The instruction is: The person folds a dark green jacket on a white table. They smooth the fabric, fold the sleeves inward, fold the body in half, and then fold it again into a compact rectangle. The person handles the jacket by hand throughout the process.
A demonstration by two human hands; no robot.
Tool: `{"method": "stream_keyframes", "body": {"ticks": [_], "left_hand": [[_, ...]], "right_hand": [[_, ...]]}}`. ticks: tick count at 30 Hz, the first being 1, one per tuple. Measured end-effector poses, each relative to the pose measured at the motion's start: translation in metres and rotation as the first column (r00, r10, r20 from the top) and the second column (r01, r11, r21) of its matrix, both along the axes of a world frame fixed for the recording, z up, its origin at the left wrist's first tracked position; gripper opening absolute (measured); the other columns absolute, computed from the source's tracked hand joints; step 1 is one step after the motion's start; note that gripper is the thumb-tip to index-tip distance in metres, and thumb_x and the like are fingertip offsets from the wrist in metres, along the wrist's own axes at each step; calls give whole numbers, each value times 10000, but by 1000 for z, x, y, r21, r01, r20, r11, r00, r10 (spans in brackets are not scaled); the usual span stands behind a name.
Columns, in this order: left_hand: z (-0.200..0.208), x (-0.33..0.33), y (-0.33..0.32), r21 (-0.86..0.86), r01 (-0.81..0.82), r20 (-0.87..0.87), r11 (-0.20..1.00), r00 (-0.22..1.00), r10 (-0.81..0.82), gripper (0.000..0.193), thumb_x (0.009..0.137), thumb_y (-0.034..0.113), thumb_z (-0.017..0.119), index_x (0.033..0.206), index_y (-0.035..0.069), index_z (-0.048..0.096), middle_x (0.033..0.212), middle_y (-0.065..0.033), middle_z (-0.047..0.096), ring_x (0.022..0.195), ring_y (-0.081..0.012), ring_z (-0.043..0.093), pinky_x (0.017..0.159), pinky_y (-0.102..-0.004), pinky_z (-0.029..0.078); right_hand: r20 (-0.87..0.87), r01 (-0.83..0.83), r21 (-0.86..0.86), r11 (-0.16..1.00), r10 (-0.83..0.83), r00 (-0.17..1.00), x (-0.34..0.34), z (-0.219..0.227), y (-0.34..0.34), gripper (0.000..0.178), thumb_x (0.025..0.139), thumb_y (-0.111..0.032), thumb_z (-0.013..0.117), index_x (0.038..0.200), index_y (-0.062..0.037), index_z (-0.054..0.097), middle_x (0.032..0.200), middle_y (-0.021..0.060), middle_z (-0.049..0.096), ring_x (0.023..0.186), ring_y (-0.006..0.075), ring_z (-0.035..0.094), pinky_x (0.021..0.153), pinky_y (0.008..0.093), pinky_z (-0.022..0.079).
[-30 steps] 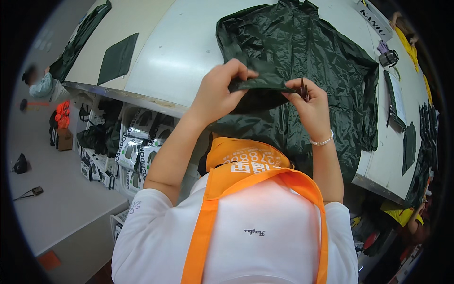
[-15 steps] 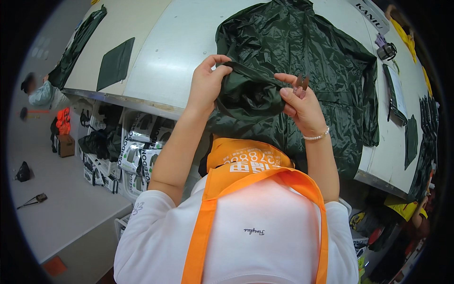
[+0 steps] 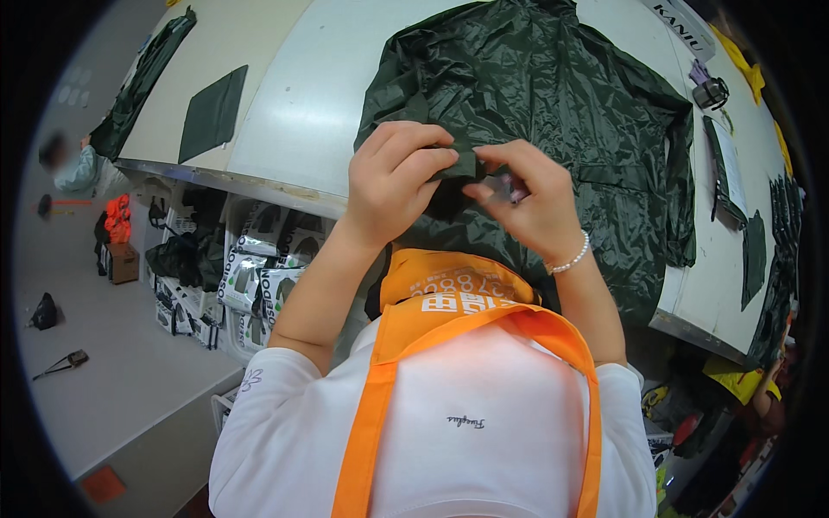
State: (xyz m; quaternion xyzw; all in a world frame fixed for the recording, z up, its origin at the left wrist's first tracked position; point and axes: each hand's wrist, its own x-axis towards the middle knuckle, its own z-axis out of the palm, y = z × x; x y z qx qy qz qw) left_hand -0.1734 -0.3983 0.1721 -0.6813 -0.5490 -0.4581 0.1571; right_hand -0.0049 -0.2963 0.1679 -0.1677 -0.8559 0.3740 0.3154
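Observation:
A dark green, glossy rain jacket [image 3: 553, 121] lies spread across the table in front of me, its collar toward the far side. My left hand [image 3: 389, 177] is closed, pinching an edge of a sleeve end, held up above the jacket's near left part. Close to its right, my right hand [image 3: 540, 198] has thumb and forefinger curled at the same fabric edge. Small thread snips [image 3: 513, 187] with a pinkish handle are tucked in that right hand, blurred and mostly hidden by the fingers.
The pale table [image 3: 294, 112] carries a folded dark green piece [image 3: 212, 114] at left. At right lie a clipboard with paper [image 3: 727, 173] and a dark metal cup [image 3: 711, 92]. Packaged goods [image 3: 246, 281] fill crates below the table edge. A person [image 3: 76, 166] stands far left.
My hands have come closer together, bunching the sleeve end between them. The left hand moved right and slightly down; the snips' blades, earlier sticking up from my right hand, now sit lower and blurred.

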Motion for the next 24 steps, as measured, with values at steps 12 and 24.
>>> {"method": "stream_keyframes", "body": {"ticks": [12, 24], "left_hand": [[-19, -9, -24, 6, -52, 21, 999, 998, 51, 413, 464, -29, 765, 816, 61, 568, 837, -76, 602, 758, -259, 575, 644, -320, 469], [-12, -11, -30, -44, 56, -57, 997, 997, -59, 313, 495, -13, 761, 717, 51, 550, 759, -73, 606, 649, -240, 571, 555, -310, 447]], "right_hand": [[-210, 139, 261, 955, -85, 974, -8, -17, -20, 290, 592, 46, 661, 856, -73, 648, 733, 26, 599, 614, 198, 582, 557, 289, 441], [147, -52, -339, 939, 108, 983, 6, 7, -19, 252, 828, -163, 678, 977, -32, 523, 859, 89, 559, 726, 189, 589, 651, 274, 488]]}}
